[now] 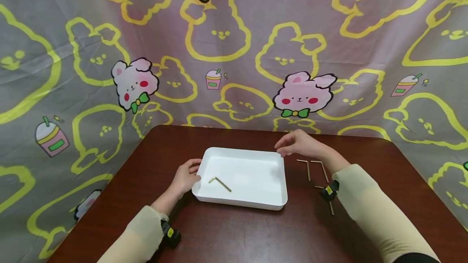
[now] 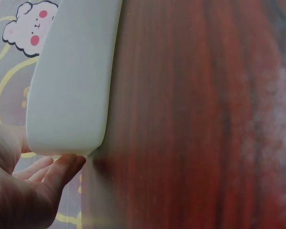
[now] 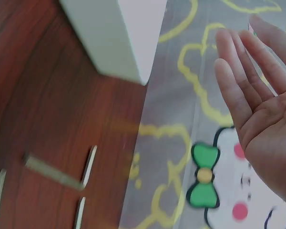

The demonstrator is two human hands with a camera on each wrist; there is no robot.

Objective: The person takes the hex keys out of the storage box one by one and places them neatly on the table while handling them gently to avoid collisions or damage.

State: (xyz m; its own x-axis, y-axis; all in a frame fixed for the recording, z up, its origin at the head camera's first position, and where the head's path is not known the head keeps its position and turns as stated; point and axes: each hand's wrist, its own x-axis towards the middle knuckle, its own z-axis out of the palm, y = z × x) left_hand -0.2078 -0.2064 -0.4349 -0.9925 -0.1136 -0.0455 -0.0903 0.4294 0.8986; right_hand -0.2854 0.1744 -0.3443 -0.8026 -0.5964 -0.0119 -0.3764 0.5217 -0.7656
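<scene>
A white rectangular tray [image 1: 248, 204] rests on the table, with one gold-coloured hex key [image 1: 222, 183] lying in its left part. My left hand [image 1: 185, 177] is at the tray's left side; in the left wrist view its fingertips [image 2: 76, 164] touch the outside of the wall. Over the back right corner of the tray hovers my right hand [image 1: 301, 144], its fingers loosely bent. The right wrist view shows nothing in that hand's grasp. Several more hex keys [image 1: 308, 169] lie right of the tray, some partly hidden under the right wrist camera.
The dark red-brown wooden table [image 1: 234, 234] extends around the tray. Behind it and along both sides hangs a grey-pink curtain [image 1: 252, 64] printed with cartoon animals and drink cups. Each wrist carries a small black camera [image 1: 330, 190].
</scene>
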